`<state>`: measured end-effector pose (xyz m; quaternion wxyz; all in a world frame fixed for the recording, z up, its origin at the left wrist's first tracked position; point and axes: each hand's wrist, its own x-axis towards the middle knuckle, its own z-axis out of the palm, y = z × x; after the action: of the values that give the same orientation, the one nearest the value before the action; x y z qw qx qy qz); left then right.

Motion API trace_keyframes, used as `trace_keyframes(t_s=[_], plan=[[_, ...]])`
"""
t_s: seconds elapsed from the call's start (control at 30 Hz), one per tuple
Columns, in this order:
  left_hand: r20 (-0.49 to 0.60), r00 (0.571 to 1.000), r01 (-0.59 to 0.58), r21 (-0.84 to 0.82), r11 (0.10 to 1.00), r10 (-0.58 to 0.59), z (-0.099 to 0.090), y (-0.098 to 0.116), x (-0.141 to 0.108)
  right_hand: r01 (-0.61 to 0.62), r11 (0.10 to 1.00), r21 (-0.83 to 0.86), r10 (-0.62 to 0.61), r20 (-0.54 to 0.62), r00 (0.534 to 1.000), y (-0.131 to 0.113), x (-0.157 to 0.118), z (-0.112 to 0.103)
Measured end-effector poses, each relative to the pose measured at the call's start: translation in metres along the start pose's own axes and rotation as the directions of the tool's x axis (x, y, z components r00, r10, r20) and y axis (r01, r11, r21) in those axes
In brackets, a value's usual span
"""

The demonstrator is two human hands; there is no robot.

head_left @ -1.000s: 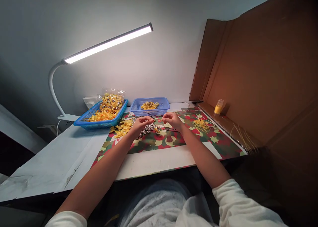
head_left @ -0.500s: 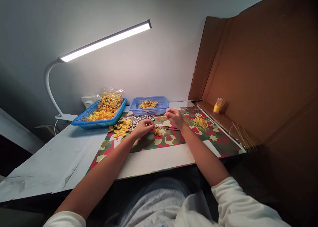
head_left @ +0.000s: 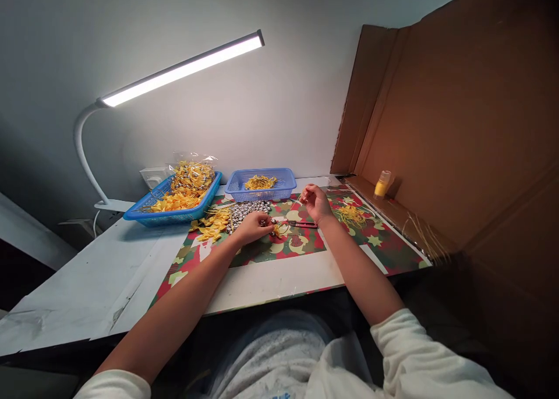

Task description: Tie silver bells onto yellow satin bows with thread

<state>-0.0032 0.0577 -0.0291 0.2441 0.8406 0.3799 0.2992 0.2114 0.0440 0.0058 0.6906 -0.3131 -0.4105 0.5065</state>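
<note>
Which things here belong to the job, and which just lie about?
Likely in the job:
shiny silver balls
yellow ribbon-like pieces
thin yellow strands
red-handled snips
blue plastic baskets

Probably just lying about:
clear bottle with yellow contents
brown cardboard sheet

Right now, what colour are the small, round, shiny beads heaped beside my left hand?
Silver; the small, round, shiny beads show best in the head view.
</note>
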Motion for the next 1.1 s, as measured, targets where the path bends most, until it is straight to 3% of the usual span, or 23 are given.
trace_keyframes(t_s=[0.17,0.3,0.47,0.6,0.67,0.73,0.87,1.0,1.1], plan=[[0.054,0.998,0.021,0.053,0.998,-0.024,-0.001,0.000,0.000,-0.010,0.990,0.138,0.015,-0.035,0.999,-0.004,0.003,-0.004],[0.078,0.996,0.036,0.045,0.998,-0.039,-0.001,0.001,0.000,0.009,0.994,0.112,-0.005,-0.036,0.999,-0.005,0.004,-0.007],[0.014,1.000,-0.010,0.022,1.000,0.010,-0.002,0.001,0.000,0.001,0.994,0.107,0.005,-0.056,0.998,-0.004,0.004,-0.006],[-0.085,0.996,-0.021,-0.079,0.997,0.014,-0.006,0.008,0.006,0.033,0.998,0.048,-0.033,-0.010,0.999,-0.005,0.005,-0.004],[-0.066,0.998,-0.012,-0.162,0.987,0.002,-0.008,0.018,0.014,0.055,0.998,-0.029,-0.054,0.038,0.998,-0.009,0.006,-0.003],[0.026,1.000,0.008,-0.269,0.963,-0.001,-0.008,0.031,0.024,0.069,0.994,-0.082,-0.062,0.083,0.995,-0.014,0.007,-0.002],[0.282,0.960,0.170,-0.596,0.785,0.007,-0.001,0.054,0.043,0.062,0.988,-0.142,-0.045,0.116,0.992,-0.023,0.014,0.002],[0.284,0.959,0.245,-0.824,0.511,-0.002,0.006,0.065,0.052,0.033,0.917,-0.397,-0.006,0.068,0.998,-0.018,0.021,0.004],[0.274,0.960,0.269,-0.869,0.415,-0.049,0.009,0.066,0.054,0.029,0.820,-0.572,-0.099,-0.091,0.991,-0.007,0.014,0.002]])
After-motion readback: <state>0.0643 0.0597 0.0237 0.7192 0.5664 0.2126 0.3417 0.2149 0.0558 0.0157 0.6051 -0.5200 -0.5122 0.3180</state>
